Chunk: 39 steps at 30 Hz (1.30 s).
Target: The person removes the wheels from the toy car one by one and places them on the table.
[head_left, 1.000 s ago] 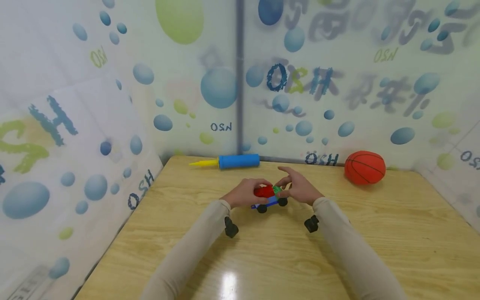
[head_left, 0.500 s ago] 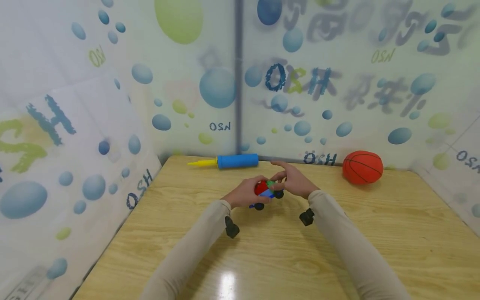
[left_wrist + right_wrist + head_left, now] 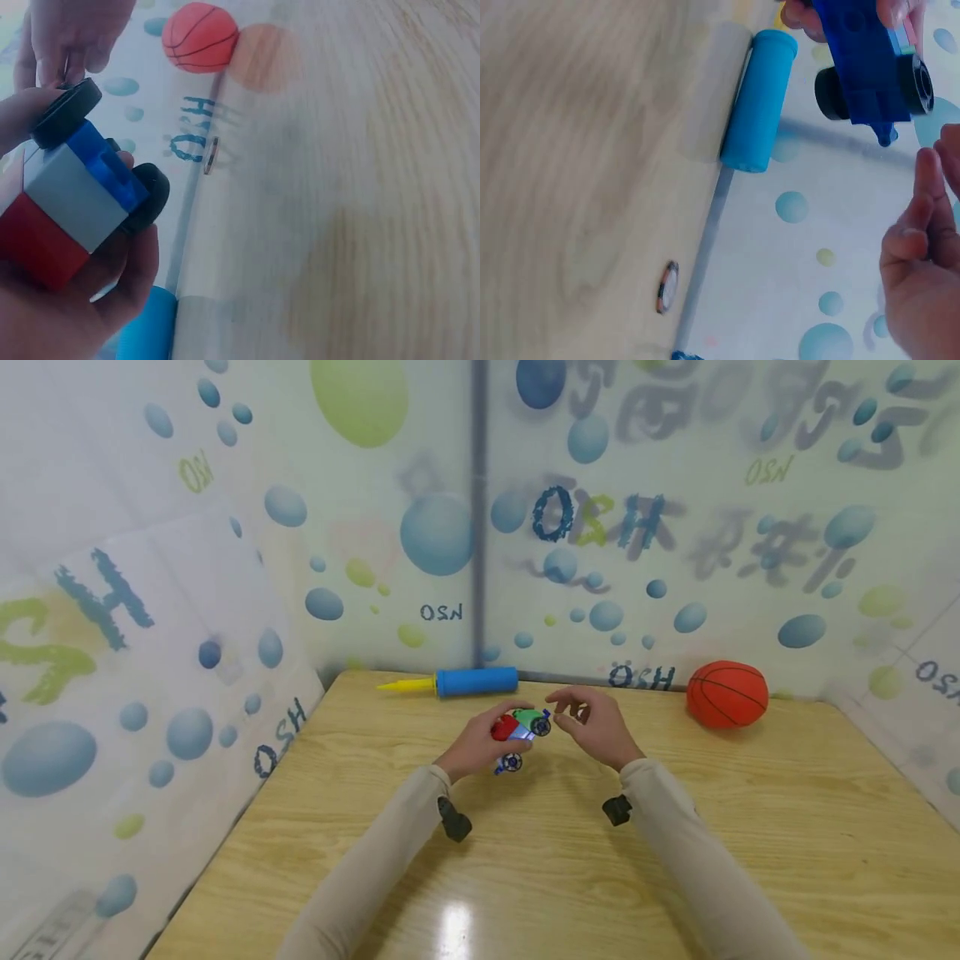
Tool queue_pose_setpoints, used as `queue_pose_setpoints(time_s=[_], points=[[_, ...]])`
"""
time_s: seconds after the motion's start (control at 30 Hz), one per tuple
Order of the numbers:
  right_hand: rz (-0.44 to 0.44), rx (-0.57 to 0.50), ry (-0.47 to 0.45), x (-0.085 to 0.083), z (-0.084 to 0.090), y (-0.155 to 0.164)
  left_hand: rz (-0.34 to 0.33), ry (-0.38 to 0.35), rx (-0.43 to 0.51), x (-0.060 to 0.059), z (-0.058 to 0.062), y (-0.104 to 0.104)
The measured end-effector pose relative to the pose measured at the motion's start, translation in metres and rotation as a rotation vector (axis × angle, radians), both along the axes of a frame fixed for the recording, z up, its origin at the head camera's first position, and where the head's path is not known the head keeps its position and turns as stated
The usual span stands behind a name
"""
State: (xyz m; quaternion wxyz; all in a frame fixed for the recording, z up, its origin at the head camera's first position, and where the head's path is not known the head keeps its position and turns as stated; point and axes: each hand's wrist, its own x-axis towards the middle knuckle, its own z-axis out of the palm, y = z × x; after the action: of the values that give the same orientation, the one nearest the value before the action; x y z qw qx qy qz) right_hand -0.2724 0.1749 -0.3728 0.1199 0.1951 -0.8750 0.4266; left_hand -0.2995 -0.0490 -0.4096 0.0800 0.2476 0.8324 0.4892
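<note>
A toy car [image 3: 514, 727] of red, green and pale blocks on a blue chassis, with black wheels, is tilted in my left hand [image 3: 472, 745]. Thumb and fingers grip its sides, and the left wrist view shows the red block [image 3: 39, 244] close to the palm. My right hand [image 3: 596, 727] hovers just right of the car's raised end, its fingers loosely bent and nothing visible between them. In the right wrist view, the car's blue underside [image 3: 862, 64] faces the camera, with a small blue hitch [image 3: 885, 135] pointing toward the right fingertips [image 3: 927, 161].
A blue pump [image 3: 477, 682] with a yellow nozzle [image 3: 408, 686] lies along the wooden table's back edge. At back right sits a red basketball [image 3: 727, 694]. A small disc [image 3: 667, 287] with a dark rim shows near the back wall in the right wrist view. Printed sheets enclose the table.
The left hand has lifted and tilted the car, turning its green end upward and drawing it slightly left. The right fingers have come away from the car and now stand apart from it.
</note>
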Motion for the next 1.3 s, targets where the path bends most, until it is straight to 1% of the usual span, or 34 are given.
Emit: queue_pose_setpoints(time_s=[0.07, 0.17, 0.27, 0.4, 0.47, 0.63, 0.77, 0.9, 1.07, 1.2, 1.3], points=[[0.006, -0.024, 0.01, 0.002, -0.003, 0.0, 0.014, -0.036, 0.023, 0.002, 0.0, 0.0], [0.023, -0.061, 0.004, 0.003, -0.009, -0.001, 0.009, -0.096, 0.076, 0.003, 0.0, 0.0], [0.05, -0.104, -0.025, 0.004, -0.014, -0.003, 0.014, -0.123, 0.109, 0.005, 0.0, -0.001], [0.086, -0.144, -0.073, 0.005, -0.02, -0.006, 0.008, -0.116, 0.129, 0.007, -0.001, 0.0], [0.107, -0.161, -0.087, 0.006, -0.022, -0.008, -0.012, -0.127, 0.151, 0.008, -0.002, 0.001], [0.157, -0.214, -0.111, 0.007, -0.024, -0.011, -0.046, -0.145, 0.194, 0.01, -0.005, 0.005], [0.177, -0.228, -0.12, 0.006, -0.026, -0.013, -0.054, -0.137, 0.224, 0.011, -0.007, 0.006], [0.175, -0.242, -0.124, 0.003, -0.028, -0.013, -0.06, -0.145, 0.246, 0.011, -0.008, 0.007], [0.16, -0.26, -0.159, 0.002, -0.028, -0.013, -0.062, -0.172, 0.258, 0.011, -0.01, 0.009], [0.152, -0.287, -0.185, -0.001, -0.029, -0.015, -0.068, -0.16, 0.277, 0.01, -0.011, 0.008], [0.149, -0.329, -0.202, -0.004, -0.03, -0.016, -0.059, -0.119, 0.293, 0.01, -0.012, 0.01]])
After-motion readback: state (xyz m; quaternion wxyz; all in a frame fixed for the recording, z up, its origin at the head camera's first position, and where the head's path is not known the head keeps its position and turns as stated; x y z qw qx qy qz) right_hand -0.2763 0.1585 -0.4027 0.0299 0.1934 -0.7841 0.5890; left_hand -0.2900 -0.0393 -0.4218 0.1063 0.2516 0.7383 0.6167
